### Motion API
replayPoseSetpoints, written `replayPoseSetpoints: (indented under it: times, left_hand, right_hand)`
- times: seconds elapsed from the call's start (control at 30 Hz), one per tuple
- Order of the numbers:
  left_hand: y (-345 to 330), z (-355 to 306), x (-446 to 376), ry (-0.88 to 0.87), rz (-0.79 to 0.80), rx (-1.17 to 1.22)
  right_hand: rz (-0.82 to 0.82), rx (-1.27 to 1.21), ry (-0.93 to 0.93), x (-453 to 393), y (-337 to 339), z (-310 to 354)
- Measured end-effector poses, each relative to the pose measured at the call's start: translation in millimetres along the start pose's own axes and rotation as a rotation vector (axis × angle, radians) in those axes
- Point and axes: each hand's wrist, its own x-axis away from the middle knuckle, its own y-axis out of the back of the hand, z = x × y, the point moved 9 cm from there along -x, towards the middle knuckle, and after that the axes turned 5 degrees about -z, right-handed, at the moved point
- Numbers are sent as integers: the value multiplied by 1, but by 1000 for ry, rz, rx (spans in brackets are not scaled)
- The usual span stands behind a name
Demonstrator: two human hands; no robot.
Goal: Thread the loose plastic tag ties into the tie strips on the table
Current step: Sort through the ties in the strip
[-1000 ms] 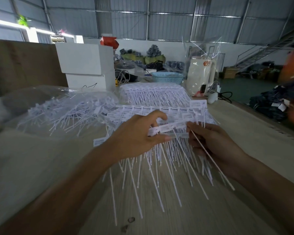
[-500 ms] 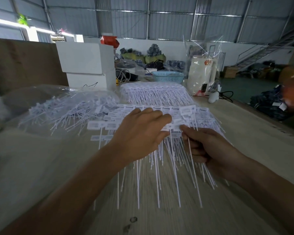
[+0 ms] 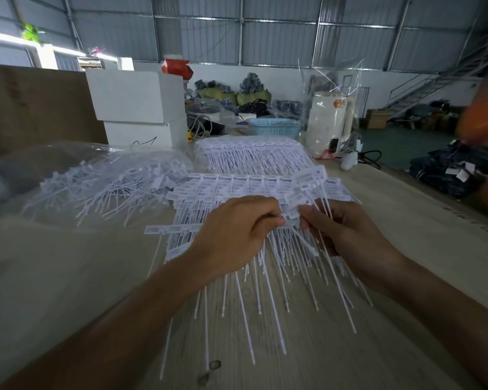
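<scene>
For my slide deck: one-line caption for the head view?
Both hands, left hand and right hand, pinch white tag tie strips over a wooden table, loose ties bagged alongside.

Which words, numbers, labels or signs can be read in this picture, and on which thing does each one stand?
No text can be read.
Black handwritten marks on the lower white foam box: cut off, not legible.
Orange emblem on the cream-coloured plastic appliance: too blurred.
Printed panels on the white plastic tie strips: too small.
White tags on the dark folded garments: blurred.

White tie strips (image 3: 237,190), blue basket (image 3: 275,127)
</scene>
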Motion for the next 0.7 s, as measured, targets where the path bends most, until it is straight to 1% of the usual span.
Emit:
replayPoseSetpoints:
  times: [0.17,0.23,0.33,0.37,0.4,0.47,0.53,0.6,0.63,0.7]
  left_hand:
    - [-9,11,-2,115,66,182]
    - [-8,15,-3,135,56,254]
    - [-5,19,-3,190,56,462]
    - [-5,19,-3,189,57,492]
    - [-4,19,-4,183,47,493]
    - [-1,19,-7,173,9,484]
    - [0,18,-7,188,-4,544]
    - [-1,15,-6,197,18,607]
    - [-1,14,-5,200,31,632]
    - [0,10,-4,209,50,662]
  right_hand:
    - [-14,66,130,-1,1,11]
    - [-15,109,187,-1,1,15]
    - [-7,147,238,0,3,19]
    - [-5,153,242,0,4,19]
    - [-5,144,232,-1,5,18]
    - [-1,65,147,-3,4,9]
    - [24,-15,57,-4,0,0]
    - [26,0,33,-5,1,-5]
    - [0,10,22,-7,6,-6]
    - [-113,-26,-46,-12,25,-12]
